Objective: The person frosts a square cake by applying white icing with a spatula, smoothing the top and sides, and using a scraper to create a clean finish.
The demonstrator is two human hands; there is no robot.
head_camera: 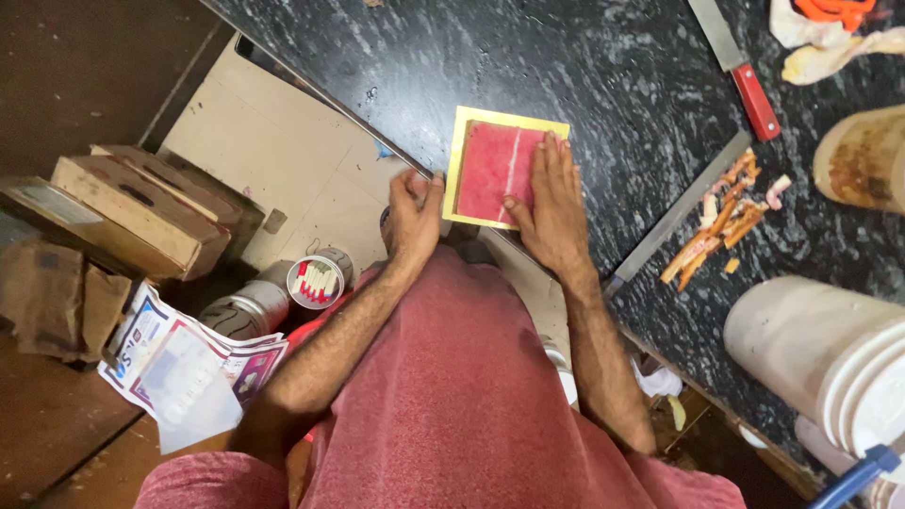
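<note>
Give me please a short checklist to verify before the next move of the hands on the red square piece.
1. Right hand lies flat on the red square piece: ok.
2. Left hand is at the piece's left edge; whether it grips something small: cannot tell.
3. Piece sits fully on the black stone counter: ok, though close to the counter's edge.
4. Long metal blade lies apart from both hands: ok.
5. Red-handled knife is away from the hands: ok.
6. Cut orange strips stay clear of the piece: ok.

light: dim, warm | shadows: soft | focus: slightly soft | corners: dark
</note>
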